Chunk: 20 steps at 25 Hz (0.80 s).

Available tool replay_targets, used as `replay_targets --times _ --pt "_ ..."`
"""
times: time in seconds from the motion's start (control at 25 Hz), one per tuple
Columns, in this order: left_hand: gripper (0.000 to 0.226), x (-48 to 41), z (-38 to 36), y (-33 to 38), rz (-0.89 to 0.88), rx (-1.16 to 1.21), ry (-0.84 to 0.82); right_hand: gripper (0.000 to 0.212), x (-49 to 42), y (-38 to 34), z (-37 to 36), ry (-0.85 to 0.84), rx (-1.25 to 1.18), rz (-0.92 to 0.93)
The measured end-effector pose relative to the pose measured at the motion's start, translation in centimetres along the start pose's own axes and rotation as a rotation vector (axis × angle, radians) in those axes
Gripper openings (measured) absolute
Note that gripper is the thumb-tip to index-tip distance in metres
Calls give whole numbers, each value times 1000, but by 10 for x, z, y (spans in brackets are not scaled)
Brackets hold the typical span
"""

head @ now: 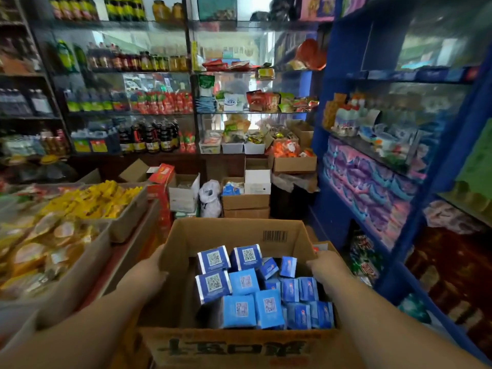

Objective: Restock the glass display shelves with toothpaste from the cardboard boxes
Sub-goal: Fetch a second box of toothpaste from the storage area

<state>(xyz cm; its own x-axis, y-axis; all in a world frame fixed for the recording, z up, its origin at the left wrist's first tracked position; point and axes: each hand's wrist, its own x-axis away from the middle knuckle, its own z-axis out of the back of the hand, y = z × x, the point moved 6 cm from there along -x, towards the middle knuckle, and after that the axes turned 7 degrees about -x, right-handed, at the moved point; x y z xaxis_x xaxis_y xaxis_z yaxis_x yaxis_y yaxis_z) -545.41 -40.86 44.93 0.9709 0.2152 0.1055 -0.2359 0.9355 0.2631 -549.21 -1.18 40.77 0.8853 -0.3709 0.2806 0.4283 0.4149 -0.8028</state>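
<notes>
An open cardboard box (pixel 239 339) fills the bottom centre, held up close to the person between 2 bare forearms. The left hand (pixel 149 270) lies flat against the outside of the box's left wall. Its fingers pass out of sight round the card, so how tightly it grips cannot be told. Inside the box, more than 10 blue toothpaste cartons (pixel 245 282) stand on end, crowded toward the right side, with bare space at the box's left. The right hand (pixel 323 265) clasps the right wall of the box, fingers curled over its top edge.

Left of the box, open trays of yellow snack packets (pixel 90 198) sit on a counter. Beyond the box, several smaller cartons (pixel 246 201) stand on the floor. Above and behind them, glass shelves (pixel 253 112) carry bottles, jars and packets. Right of the box rises a blue shelving unit (pixel 346 102) with glass shelves holding packaged goods.

The step in hand looks like carrying the stock to the shelves, and no toothpaste has been taken out yet. Since both hands are taken up by the box, the next move likely calls for setting it down somewhere steady near the target shelf. That would free 1 hand to lift out a carton. Which shelf is meant for toothpaste cannot be told from here.
</notes>
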Motion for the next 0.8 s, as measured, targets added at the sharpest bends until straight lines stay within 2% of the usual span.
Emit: replay_targets --times 0.2,0.4,0.52,0.8 --pt "76 -192 -3 35 -101 -11 -90 20 -133 -39 -37 105 -10 -109" --pt "73 -353 -4 111 -251 -116 -97 22 -260 -62 -51 150 -46 -220" --pt "72 -455 -30 150 -297 -122 -133 24 -351 -74 -58 201 -27 -245" --pt "58 -657 -65 267 -440 -203 -177 22 -513 -113 -63 235 -49 -301"
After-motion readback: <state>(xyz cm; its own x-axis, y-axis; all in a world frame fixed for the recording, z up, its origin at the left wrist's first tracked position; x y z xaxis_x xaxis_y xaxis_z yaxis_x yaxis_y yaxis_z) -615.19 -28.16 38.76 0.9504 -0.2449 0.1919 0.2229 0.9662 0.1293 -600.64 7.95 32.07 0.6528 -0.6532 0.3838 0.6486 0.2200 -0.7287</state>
